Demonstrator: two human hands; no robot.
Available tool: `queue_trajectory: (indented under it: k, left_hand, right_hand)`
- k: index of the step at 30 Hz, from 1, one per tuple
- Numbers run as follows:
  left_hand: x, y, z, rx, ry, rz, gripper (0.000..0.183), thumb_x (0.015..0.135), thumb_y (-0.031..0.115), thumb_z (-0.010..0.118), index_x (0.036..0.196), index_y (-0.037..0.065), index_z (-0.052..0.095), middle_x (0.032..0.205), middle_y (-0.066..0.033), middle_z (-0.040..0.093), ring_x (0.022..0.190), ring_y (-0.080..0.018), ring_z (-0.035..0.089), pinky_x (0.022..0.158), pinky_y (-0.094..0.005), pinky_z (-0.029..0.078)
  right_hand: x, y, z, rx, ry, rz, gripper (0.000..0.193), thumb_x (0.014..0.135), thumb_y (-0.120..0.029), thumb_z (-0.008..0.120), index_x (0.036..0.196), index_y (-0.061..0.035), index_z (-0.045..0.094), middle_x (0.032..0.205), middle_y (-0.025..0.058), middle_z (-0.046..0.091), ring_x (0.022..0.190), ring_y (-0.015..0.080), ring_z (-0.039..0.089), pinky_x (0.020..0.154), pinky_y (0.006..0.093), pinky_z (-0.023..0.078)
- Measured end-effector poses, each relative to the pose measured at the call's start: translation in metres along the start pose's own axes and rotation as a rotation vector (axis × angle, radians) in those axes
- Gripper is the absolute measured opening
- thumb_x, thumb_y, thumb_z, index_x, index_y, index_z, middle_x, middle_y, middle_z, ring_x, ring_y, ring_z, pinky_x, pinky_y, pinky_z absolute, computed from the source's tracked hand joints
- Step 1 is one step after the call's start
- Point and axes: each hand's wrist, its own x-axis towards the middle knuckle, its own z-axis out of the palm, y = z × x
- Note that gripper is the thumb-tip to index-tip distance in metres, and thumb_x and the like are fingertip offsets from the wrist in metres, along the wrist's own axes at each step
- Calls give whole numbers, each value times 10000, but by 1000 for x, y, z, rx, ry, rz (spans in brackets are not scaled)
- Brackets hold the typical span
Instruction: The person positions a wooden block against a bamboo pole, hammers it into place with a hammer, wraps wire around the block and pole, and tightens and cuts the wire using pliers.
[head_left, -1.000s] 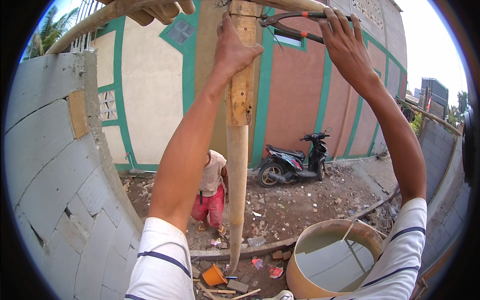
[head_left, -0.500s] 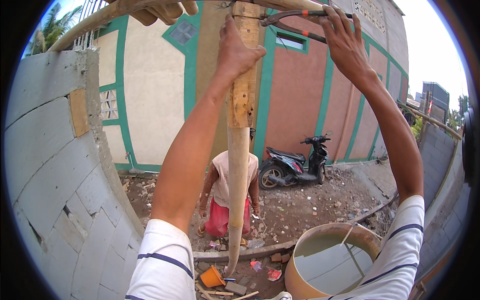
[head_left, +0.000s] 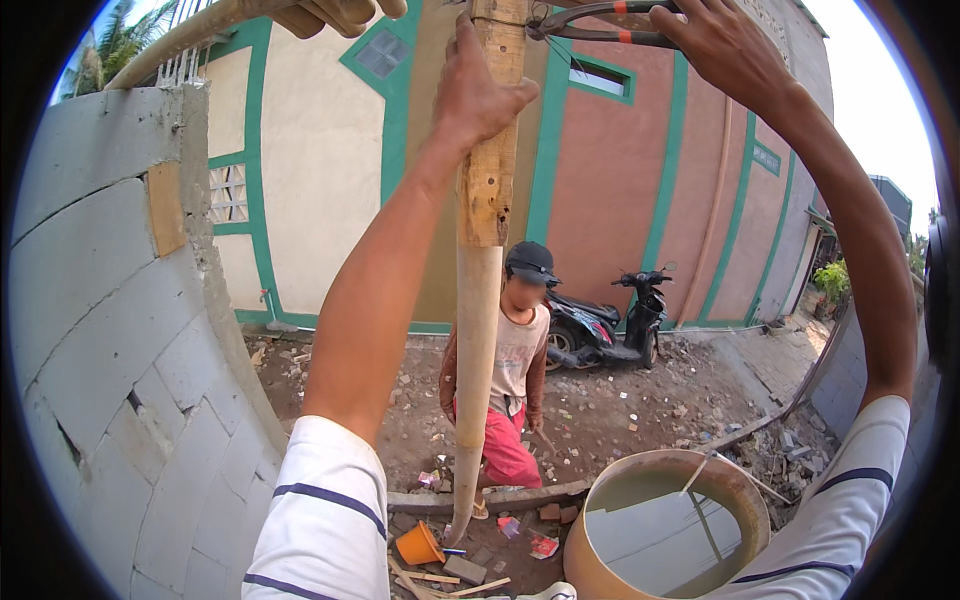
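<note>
High in front of me stands a bamboo pole [head_left: 478, 350] with a wooden plank [head_left: 489, 195] along its upper part. My left hand [head_left: 480, 95] is wrapped around the plank near its top, the thumb reaching across its right side. At the upper right, my right hand [head_left: 725, 45] holds dark pincers [head_left: 610, 25] with orange bands on the handles. Their jaws are at the plank's right edge, where thin wire [head_left: 541, 18] sticks out. The upper picture edge cuts off the plank's top and part of my right hand.
A person in a cap [head_left: 515, 370] stands just beyond the pole. Below are a round tank of water [head_left: 585, 545], an orange bucket [head_left: 420, 544] and wood scraps. A grey block wall [head_left: 100, 300] rises on the left. A motorbike [head_left: 610, 325] is parked by the painted building.
My right hand has turned with the pincers, and its forearm has swung outward to the right. My left hand keeps its hold. The person below has stepped right, out from behind the pole.
</note>
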Motion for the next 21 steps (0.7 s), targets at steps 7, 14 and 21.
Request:
queue_trajectory:
  k: [7, 14, 21]
  left_hand:
    - [-4, -10, 1, 41, 71, 22, 1117, 674, 308, 787, 1508, -42, 130, 1417, -270, 407, 1233, -393, 525, 1029, -456, 471]
    - [-20, 32, 17, 340, 563, 280, 589, 862, 112, 583, 1415, -15, 425, 1320, -252, 499, 1272, -308, 485, 1064, -421, 403]
    - [31, 84, 65, 391, 580, 775, 486, 859, 103, 546, 1332, 4, 501, 1236, -233, 558, 1237, -340, 522, 1038, -438, 432]
  right_hand:
    - [33, 14, -19, 293, -656, 353, 205, 937, -147, 555, 1090, -95, 681, 937, 116, 690, 816, 284, 673, 731, 436, 535]
    - [50, 20, -34, 830, -989, 615, 266, 907, -259, 623, 944, -17, 726, 809, 96, 692, 664, 181, 662, 569, 332, 536]
    - [52, 37, -27, 1189, -1213, 595, 308, 902, -255, 682, 951, 48, 707, 801, 130, 682, 643, 176, 663, 554, 311, 541]
